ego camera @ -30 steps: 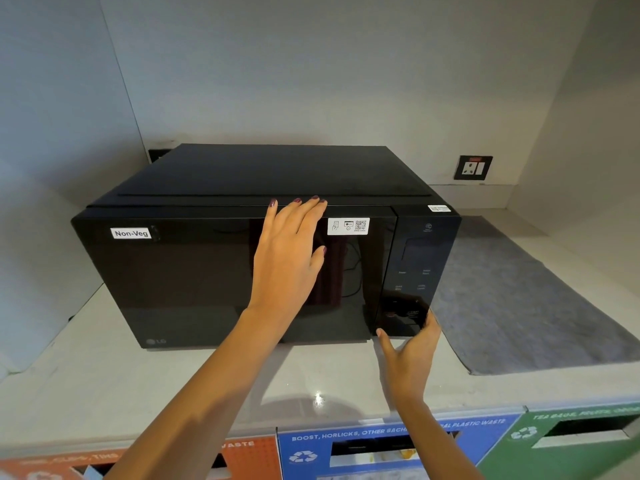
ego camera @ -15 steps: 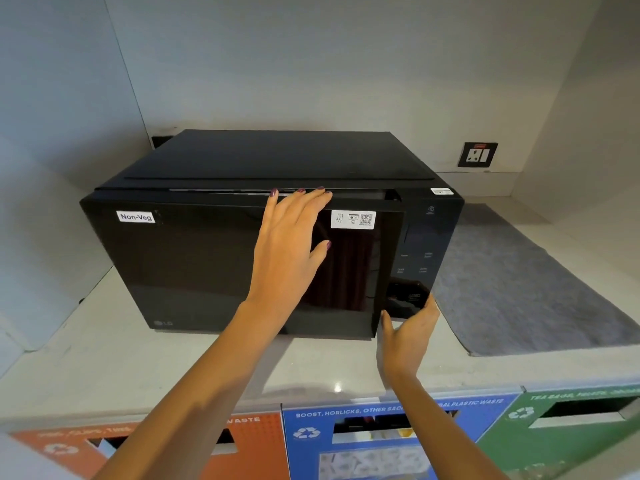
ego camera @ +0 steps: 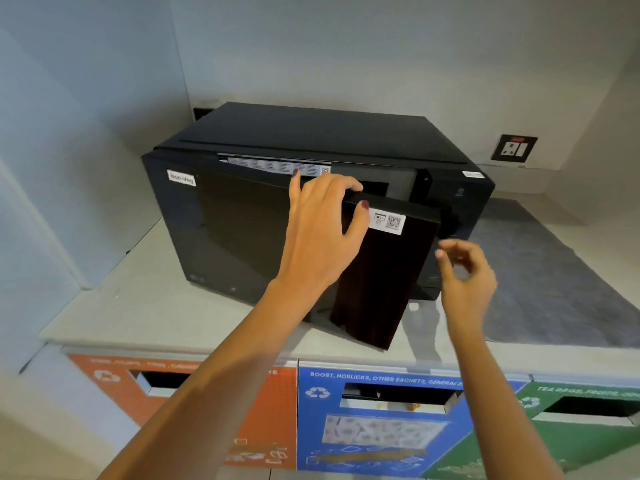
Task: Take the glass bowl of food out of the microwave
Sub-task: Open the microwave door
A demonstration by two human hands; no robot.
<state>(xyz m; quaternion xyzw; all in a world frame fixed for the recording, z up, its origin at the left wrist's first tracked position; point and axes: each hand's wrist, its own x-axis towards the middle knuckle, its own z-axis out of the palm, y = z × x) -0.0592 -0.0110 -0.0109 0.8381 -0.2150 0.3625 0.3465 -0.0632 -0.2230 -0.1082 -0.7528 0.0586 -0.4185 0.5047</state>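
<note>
Black microwave (ego camera: 311,216) door (ego camera: 377,278) now swung partly ajar since half a second ago, left hand (ego camera: 322,233) grip clamped on its top edge, right hand (ego camera: 467,271) loose, empty; bowl not yet visible.

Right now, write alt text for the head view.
A left hand grips the top edge of a black microwave's partly open door, while the right hand hovers beside it, empty. The microwave sits on a pale counter above colour-coded recycling bins.

Microwave (ego camera: 311,140) on counter (ego camera: 138,306); mat (ego camera: 554,271) right; bins (ego camera: 381,420) below.
</note>
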